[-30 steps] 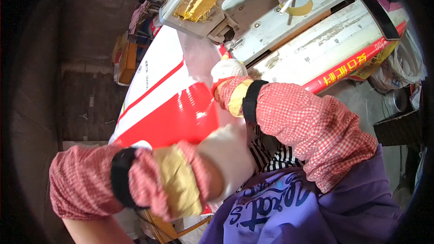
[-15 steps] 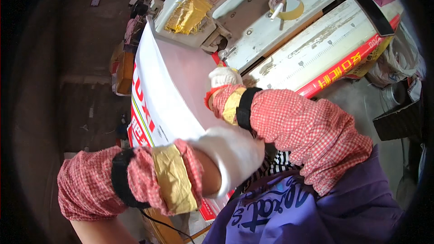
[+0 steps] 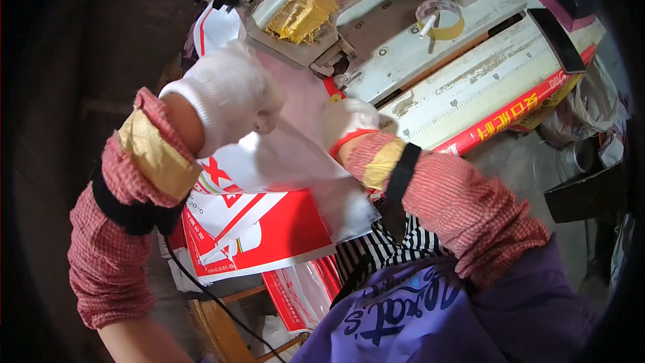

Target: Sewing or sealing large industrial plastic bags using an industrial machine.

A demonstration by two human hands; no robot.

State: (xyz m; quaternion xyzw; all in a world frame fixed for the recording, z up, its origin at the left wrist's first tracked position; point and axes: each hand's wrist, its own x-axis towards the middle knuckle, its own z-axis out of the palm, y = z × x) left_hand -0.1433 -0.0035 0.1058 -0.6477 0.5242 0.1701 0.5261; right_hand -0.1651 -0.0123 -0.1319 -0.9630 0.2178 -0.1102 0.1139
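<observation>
A white sheet-like bag with red print [image 3: 269,228] hangs in folds between my arms, its upper part pale pink and thin. My left hand [image 3: 232,97], in a white knitted glove, is at the bag's far left part, its fingers curled onto the material. My right hand [image 3: 351,119], also gloved, rests at the bag's edge beside the front of a white sewing machine [image 3: 437,0]. Its fingers point away and are mostly hidden behind the back of the hand. A yellow woven pad [image 3: 304,13] is fixed to the machine's head.
A tape roll [image 3: 440,20] with a white stick in it lies on the machine's bed. A worn white board [image 3: 470,87] with ruler marks runs along the front, edged by a red and yellow strip [image 3: 514,111]. Below left stands a wooden frame [image 3: 211,329]; a black cable [image 3: 208,292] crosses nearby.
My left hand has swung from the near middle up to the far left. The bag has folded over, uncovering its red printed lower part. My right hand has shifted slightly right and nearer.
</observation>
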